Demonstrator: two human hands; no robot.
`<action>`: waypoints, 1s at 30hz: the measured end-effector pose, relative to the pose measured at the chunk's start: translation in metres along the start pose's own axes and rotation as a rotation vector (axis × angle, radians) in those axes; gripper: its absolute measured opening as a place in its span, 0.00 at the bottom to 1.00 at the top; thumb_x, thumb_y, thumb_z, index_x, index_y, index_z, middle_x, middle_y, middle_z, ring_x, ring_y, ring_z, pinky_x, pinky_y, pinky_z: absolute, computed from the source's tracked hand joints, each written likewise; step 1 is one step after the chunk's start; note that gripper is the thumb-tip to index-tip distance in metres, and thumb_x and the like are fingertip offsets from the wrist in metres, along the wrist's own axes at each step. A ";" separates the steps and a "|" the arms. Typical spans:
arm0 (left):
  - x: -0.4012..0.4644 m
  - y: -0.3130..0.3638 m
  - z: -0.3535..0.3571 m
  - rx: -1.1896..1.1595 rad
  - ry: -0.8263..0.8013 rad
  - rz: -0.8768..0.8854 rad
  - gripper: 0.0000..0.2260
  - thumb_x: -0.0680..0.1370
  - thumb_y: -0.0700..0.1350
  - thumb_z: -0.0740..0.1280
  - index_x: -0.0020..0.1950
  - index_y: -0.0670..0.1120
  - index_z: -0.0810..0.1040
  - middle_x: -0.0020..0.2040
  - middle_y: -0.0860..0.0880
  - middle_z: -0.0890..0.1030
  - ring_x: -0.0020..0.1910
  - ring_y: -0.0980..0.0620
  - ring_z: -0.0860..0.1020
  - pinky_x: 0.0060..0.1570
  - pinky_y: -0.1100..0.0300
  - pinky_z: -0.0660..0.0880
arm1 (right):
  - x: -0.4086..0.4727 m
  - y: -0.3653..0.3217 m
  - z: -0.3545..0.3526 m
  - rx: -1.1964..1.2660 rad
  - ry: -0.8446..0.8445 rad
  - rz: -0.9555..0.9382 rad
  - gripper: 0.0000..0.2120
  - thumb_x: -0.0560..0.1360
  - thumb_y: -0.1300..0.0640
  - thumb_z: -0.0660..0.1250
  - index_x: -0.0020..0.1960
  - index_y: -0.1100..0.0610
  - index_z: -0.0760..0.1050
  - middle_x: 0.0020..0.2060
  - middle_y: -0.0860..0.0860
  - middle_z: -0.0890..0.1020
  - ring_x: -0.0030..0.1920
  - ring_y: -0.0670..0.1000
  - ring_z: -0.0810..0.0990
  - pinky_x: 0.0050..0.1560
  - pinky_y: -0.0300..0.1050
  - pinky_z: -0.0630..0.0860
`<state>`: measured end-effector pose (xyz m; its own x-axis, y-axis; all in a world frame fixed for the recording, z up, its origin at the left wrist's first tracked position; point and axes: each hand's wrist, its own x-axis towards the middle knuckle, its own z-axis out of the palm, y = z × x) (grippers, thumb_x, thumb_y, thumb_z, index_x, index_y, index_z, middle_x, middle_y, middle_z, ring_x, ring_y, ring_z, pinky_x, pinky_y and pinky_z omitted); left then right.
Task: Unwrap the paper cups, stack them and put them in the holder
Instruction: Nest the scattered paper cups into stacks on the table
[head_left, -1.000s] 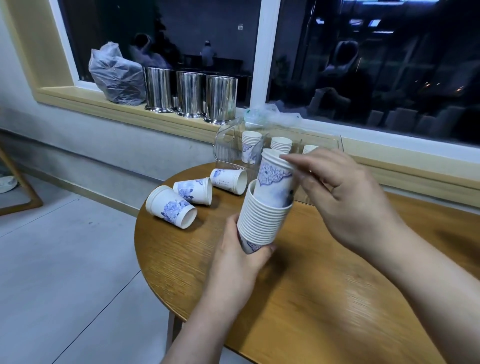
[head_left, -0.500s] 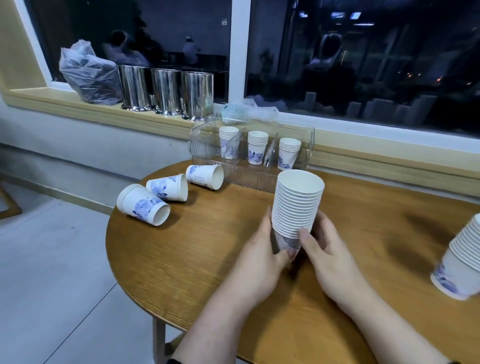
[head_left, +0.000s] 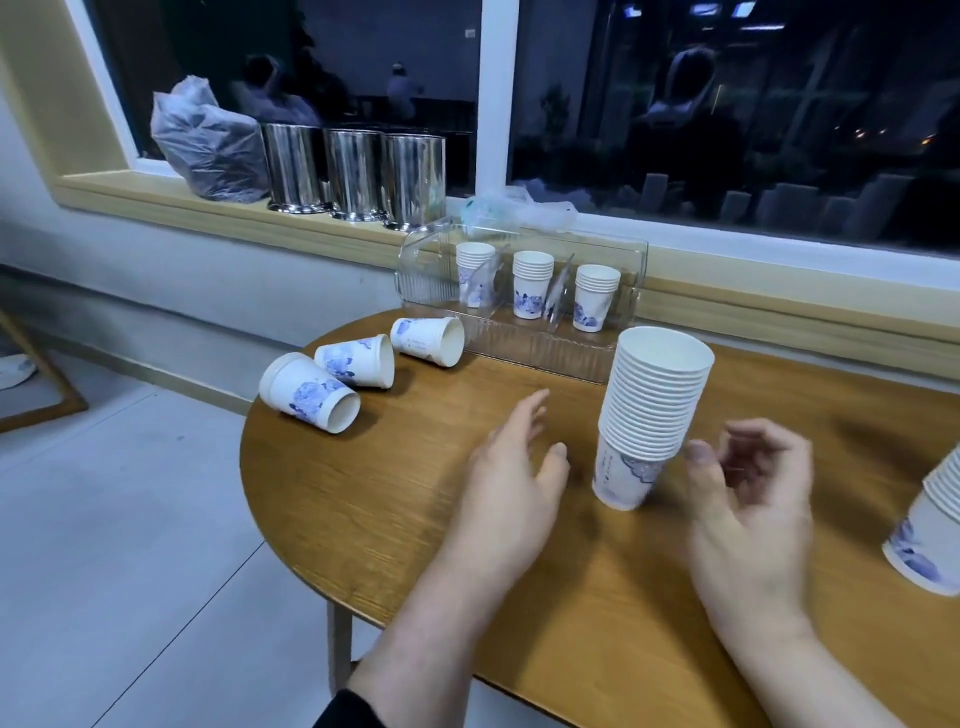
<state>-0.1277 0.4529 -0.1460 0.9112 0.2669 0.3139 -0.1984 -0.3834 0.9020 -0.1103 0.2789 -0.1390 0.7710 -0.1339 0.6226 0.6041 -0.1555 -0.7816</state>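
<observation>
A tall stack of paper cups stands upright on the round wooden table, leaning slightly. The left hand and right hand flank the stack without touching it; fingers are relaxed and hold nothing. Three single cups lie on their sides near the table's left edge. A clear plastic holder behind the stack contains three short cup stacks in separate compartments. A second stack is partly visible at the right edge. Three metal canisters and a plastic bag rest on the windowsill.

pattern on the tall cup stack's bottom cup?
White with a blue floral print, on the tall cup stack; head view.
</observation>
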 end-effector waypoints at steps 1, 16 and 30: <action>-0.001 0.002 -0.014 -0.006 0.091 0.021 0.20 0.79 0.47 0.66 0.70 0.57 0.72 0.66 0.55 0.77 0.64 0.60 0.76 0.66 0.52 0.75 | -0.006 -0.006 0.002 -0.008 -0.069 -0.058 0.06 0.74 0.45 0.66 0.51 0.41 0.73 0.42 0.41 0.77 0.44 0.42 0.76 0.48 0.36 0.72; 0.030 -0.065 -0.185 0.143 0.661 -0.395 0.37 0.77 0.59 0.69 0.80 0.49 0.57 0.78 0.47 0.63 0.77 0.47 0.62 0.73 0.52 0.61 | -0.005 -0.002 0.201 -0.099 -0.677 0.101 0.16 0.81 0.56 0.63 0.68 0.46 0.71 0.61 0.43 0.75 0.47 0.34 0.75 0.49 0.22 0.67; 0.060 -0.083 -0.202 0.232 0.490 -0.321 0.14 0.81 0.58 0.59 0.53 0.50 0.79 0.50 0.51 0.83 0.53 0.46 0.79 0.57 0.47 0.76 | 0.025 0.022 0.273 -0.041 -0.748 0.141 0.13 0.82 0.62 0.61 0.64 0.58 0.79 0.54 0.46 0.78 0.55 0.45 0.75 0.62 0.37 0.70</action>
<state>-0.1291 0.6794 -0.1425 0.6299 0.7538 0.1874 0.1908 -0.3840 0.9034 -0.0226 0.5394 -0.1518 0.7799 0.5418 0.3133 0.4935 -0.2246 -0.8402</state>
